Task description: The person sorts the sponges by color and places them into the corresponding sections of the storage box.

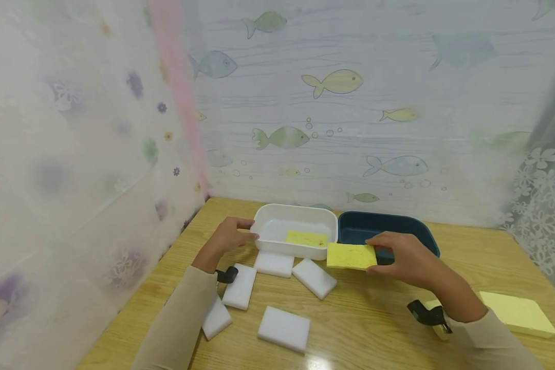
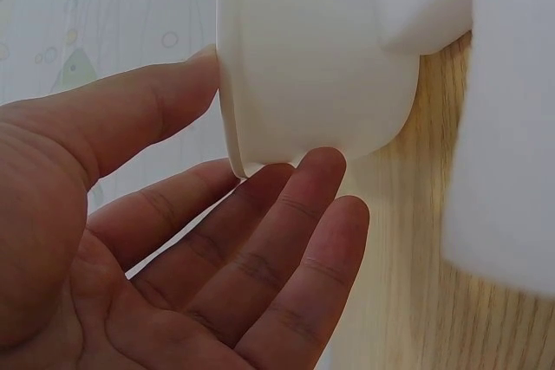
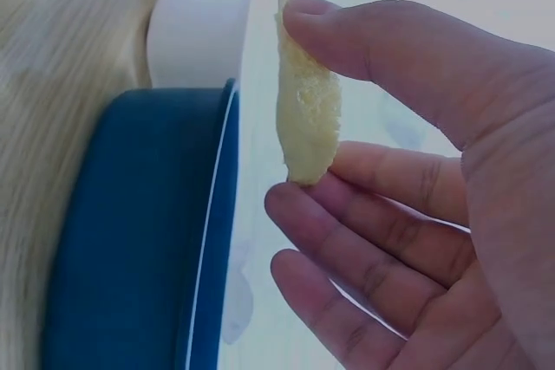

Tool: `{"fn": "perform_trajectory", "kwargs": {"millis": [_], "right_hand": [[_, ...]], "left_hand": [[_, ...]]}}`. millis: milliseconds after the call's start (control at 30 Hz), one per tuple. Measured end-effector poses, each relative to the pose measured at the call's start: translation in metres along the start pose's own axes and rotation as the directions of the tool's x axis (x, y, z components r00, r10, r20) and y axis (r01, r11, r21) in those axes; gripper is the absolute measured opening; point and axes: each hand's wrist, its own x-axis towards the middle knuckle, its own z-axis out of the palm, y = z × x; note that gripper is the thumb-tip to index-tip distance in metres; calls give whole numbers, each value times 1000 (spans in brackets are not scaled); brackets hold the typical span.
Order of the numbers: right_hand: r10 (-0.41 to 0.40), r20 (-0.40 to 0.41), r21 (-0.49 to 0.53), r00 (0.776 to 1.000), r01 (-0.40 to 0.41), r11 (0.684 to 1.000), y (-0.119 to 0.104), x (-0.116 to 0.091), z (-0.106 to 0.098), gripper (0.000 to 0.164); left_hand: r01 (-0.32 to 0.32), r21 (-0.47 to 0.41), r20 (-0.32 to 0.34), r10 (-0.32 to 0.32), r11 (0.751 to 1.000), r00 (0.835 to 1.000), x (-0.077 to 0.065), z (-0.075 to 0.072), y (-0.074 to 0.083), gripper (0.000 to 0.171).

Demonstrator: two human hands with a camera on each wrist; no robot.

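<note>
My left hand point(image 1: 231, 234) holds the left end of a white plastic basin point(image 1: 262, 242), thumb at the rim and fingertips against the outer wall in the left wrist view. A flat yellow sponge point(image 1: 306, 238) lies inside this basin. My right hand point(image 1: 404, 257) pinches another yellow sponge point(image 1: 350, 256) by its right end, thumb on one side and fingers on the other. That sponge is raised before the two basins, overlapping the corner of the dark blue basin point(image 3: 139, 231) in the head view. The right hand's lower fingers stay loose in the right wrist view.
Several white sponges point(image 1: 284, 329) are scattered on the wooden table point(image 1: 351, 329) before the white basin. Thick yellow sponges point(image 1: 518, 313) lie at the right, one partly hidden by the right wrist. A curtain point(image 1: 328, 128) with printed fish hangs behind the table.
</note>
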Motion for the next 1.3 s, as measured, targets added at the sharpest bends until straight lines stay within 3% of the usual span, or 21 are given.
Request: {"fn": "perform_trajectory", "kwargs": {"millis": [567,1300], "right_hand": [[-13,-1,-16,1000,13,1000,-2,33,7,63],[16,33,57,999,-18,998,-3,77,13,64]], "left_hand": [[-10,-11,2,10,1000,1000,0,0,-1,59],[-12,-36,6,12,999,1000,-3,2,2,59]]}}
